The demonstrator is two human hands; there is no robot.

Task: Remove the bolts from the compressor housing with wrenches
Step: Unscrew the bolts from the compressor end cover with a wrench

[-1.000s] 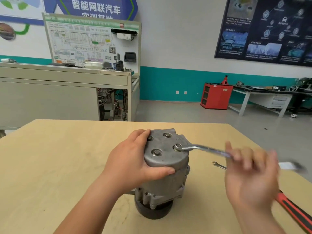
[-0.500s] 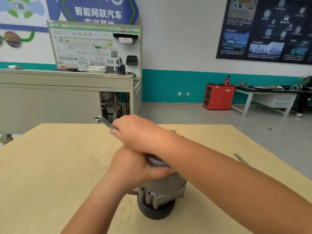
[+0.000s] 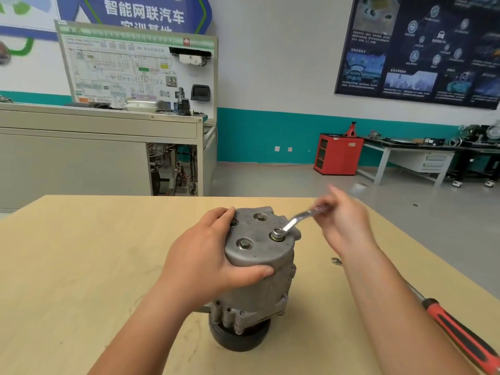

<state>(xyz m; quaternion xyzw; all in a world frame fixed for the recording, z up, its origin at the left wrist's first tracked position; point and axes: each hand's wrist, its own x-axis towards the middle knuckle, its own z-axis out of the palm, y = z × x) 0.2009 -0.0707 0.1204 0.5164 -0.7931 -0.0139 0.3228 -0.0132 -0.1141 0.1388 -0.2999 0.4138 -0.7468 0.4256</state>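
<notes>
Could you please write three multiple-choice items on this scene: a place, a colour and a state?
1. Where does the ring end of the wrench in the right hand sit?
A) on a bolt atop the compressor housing
B) on the floor
C) on a shelf

2. What colour is the handle of the long tool at the table's right edge?
A) blue
B) red and black
C) yellow

3. What is the left hand doing?
A) lying flat
B) waving
C) gripping the housing

Answers: 1A, the ring encircles the bolt head; 2B, red grip with a black inlay; 3C, fingers and thumb wrap the housing top.
</notes>
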